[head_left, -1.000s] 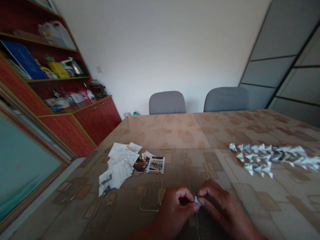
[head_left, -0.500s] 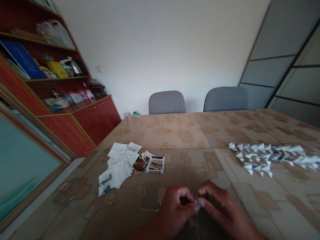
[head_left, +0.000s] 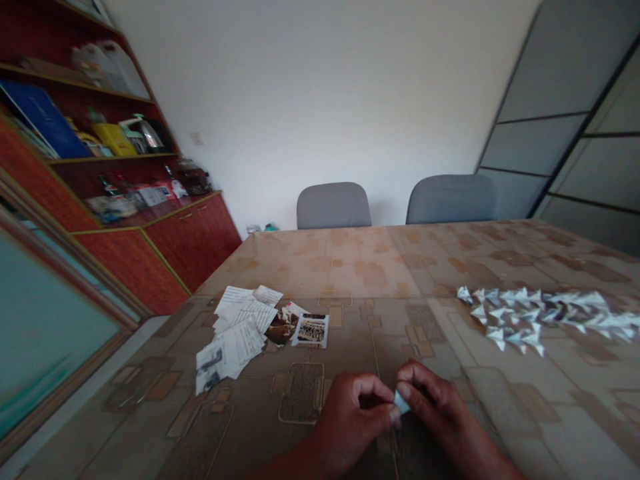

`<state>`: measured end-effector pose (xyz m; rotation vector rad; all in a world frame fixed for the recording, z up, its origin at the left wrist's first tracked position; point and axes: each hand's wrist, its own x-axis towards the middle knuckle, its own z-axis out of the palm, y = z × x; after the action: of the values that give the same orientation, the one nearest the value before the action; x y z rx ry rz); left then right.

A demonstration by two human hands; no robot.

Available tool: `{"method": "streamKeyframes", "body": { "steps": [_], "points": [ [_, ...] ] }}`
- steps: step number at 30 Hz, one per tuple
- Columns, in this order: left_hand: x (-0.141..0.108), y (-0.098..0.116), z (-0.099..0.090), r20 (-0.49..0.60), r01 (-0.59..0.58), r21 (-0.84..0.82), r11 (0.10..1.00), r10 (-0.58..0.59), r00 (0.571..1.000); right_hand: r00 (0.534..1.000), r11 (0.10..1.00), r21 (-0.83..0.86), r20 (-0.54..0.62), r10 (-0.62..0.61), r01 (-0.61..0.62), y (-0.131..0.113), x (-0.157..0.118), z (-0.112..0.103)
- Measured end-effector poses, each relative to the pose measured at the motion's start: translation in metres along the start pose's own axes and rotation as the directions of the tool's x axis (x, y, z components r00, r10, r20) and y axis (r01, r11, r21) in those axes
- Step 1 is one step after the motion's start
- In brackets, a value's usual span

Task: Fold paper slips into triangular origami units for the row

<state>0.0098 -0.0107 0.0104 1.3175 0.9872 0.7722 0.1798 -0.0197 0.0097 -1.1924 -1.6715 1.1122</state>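
Currently, the left hand (head_left: 353,413) is closed to a pinch, its thumb and forefinger gripping a small pale paper piece (head_left: 401,403). The right hand (head_left: 443,403) is likewise nearly closed, its thumb and fingertips pinching the same piece at its upper edge. The paper piece is located between both sets of fingertips, over the patterned table (head_left: 350,267); its folds are too small to read. At ten o'clock from the hands, a loose pile of printed paper slips (head_left: 240,337) overlaps on the table. At two o'clock, folded paper triangles (head_left: 515,313) form rows. Beyond the table, grey chairs (head_left: 334,207) stand at eleven and one o'clock.
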Motion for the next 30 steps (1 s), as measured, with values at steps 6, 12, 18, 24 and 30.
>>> {"method": "streamKeyframes", "body": {
  "steps": [6,12,18,24,30],
  "points": [
    [-0.0009,-0.0022,-0.001,-0.05,0.033,-0.057,0.998,-0.036,0.998,0.997,0.999,-0.04,0.067,-0.035,0.038,0.0014,-0.0031,-0.0062],
    [-0.0032,-0.0008,-0.0024,-0.06,0.012,-0.003,1.0,-0.012,0.998,0.996,0.997,0.062,0.083,-0.042,0.037,-0.0023,-0.0067,-0.0063],
    [-0.001,-0.0014,-0.0019,-0.06,-0.03,-0.025,0.999,0.028,0.998,0.999,0.998,0.045,0.02,-0.034,0.033,-0.0035,-0.003,-0.0071],
    [-0.0036,-0.0036,-0.0013,-0.06,-0.038,0.093,0.995,0.044,0.997,0.993,0.989,-0.103,0.048,-0.105,0.11,-0.0024,-0.0048,-0.0078],
    [-0.0056,-0.0095,-0.0008,-0.012,-0.085,0.236,0.968,0.09,0.996,0.997,0.98,-0.18,0.03,-0.078,0.082,-0.0016,-0.0068,-0.0028]
  ]
}}
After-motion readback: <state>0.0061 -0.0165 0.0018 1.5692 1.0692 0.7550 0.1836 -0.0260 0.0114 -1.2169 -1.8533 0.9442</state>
